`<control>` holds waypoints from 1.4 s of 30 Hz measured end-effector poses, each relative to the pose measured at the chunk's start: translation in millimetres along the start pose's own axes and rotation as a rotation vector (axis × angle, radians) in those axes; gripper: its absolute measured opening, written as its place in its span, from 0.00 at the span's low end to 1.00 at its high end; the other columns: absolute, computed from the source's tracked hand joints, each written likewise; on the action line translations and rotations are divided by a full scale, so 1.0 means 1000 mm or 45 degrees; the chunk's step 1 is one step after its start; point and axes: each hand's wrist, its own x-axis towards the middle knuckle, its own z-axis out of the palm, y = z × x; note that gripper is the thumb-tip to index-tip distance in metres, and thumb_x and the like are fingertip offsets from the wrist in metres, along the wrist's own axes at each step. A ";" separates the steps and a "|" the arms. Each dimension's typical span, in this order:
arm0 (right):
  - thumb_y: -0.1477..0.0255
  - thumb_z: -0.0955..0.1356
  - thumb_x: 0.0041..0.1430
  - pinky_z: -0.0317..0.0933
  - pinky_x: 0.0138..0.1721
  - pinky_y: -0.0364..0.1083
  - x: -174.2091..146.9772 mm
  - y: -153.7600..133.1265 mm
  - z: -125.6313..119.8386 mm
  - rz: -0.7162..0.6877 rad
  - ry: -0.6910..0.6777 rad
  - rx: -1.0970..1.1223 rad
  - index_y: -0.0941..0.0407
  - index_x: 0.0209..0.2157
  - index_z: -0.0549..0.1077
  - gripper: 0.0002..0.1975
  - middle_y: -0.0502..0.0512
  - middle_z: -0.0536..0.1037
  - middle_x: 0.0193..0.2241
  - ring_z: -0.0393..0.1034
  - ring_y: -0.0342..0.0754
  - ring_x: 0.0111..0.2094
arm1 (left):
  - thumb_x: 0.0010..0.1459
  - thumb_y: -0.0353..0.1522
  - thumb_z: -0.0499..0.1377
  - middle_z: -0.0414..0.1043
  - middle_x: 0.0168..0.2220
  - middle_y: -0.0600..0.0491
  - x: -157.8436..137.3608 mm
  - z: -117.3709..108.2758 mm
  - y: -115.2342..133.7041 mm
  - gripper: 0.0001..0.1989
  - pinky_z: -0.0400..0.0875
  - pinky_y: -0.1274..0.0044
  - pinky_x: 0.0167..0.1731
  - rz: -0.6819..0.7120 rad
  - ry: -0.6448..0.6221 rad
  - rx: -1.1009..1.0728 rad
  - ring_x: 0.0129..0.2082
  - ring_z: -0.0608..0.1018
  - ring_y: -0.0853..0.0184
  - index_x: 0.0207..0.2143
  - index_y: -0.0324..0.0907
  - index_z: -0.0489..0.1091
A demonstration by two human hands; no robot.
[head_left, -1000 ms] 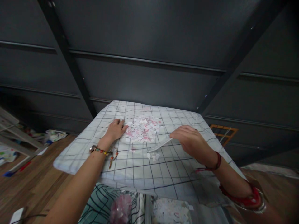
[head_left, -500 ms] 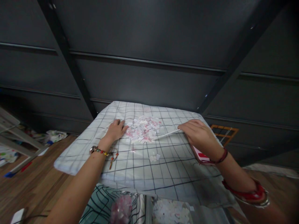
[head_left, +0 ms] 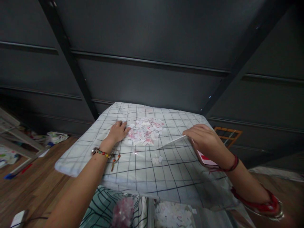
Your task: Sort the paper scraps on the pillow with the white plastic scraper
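Note:
A heap of small white and pink paper scraps lies on a white cloth with dark grid lines. My left hand rests on the cloth, fingers stretched out, its fingertips at the heap's left edge. In my right hand is a thin white pointed stick, pinched at one end. Its tip points left, near the cloth between the heap and a small cluster of scraps; whether it touches cannot be told. A phone with a pink and red screen lies partly under my right wrist.
Closest to me, a clear box of paper scraps stands beside a pinkish plastic bag on green patterned fabric. Dark panels rise behind the table. An orange-framed rack is at right, a pale wooden frame at left.
My right hand has shifted slightly right and toward me. The stick's tip has come away from the heap's lower right edge toward the small cluster. My left hand stays in place.

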 end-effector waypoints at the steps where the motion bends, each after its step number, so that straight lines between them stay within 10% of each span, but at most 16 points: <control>1: 0.86 0.60 0.56 0.61 0.43 0.47 0.000 -0.001 0.000 0.002 0.009 0.001 0.56 0.34 0.73 0.15 0.52 0.79 0.29 0.70 0.45 0.32 | 0.64 0.40 0.45 0.64 0.56 0.40 0.000 0.001 0.000 0.24 0.61 0.63 0.56 0.004 0.004 -0.012 0.58 0.65 0.54 0.56 0.37 0.64; 42: 0.85 0.61 0.58 0.58 0.43 0.48 0.000 0.005 0.000 -0.057 -0.002 -0.202 0.60 0.33 0.73 0.12 0.54 0.78 0.27 0.69 0.47 0.30 | 0.65 0.42 0.44 0.64 0.57 0.39 -0.002 -0.008 0.004 0.26 0.61 0.66 0.56 -0.016 -0.047 0.057 0.58 0.65 0.55 0.58 0.35 0.62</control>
